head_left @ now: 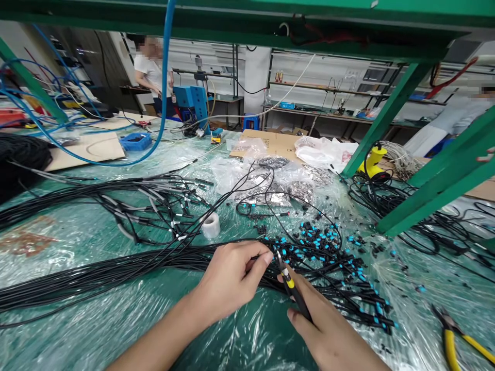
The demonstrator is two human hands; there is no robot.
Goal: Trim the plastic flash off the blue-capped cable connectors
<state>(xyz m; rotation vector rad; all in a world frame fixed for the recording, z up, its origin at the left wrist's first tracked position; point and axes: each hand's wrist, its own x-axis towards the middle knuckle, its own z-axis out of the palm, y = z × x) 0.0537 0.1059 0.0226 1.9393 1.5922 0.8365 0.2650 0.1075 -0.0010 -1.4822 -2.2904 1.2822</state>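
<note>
My left hand (235,273) is closed in a pinch on a thin black cable, close to one end of the bundle of black cables (116,268) that runs in from the left. My right hand (320,324) is wrapped round a pair of black-and-yellow-handled pliers (294,291). The tips of the pliers point up and away, just right of my left fingertips. The cable end at my fingertips is too small to make out. Beyond and to the right of both hands lie many small black and light-blue pieces (317,237), some on cable ends.
Yellow-handled pliers (450,330) lie at the lower right. A roll of clear tape (211,225) stands beyond my left hand, with bags of metal parts (286,185) behind. A green post (402,154) rises at the right. A blue hose (164,77) hangs at the left.
</note>
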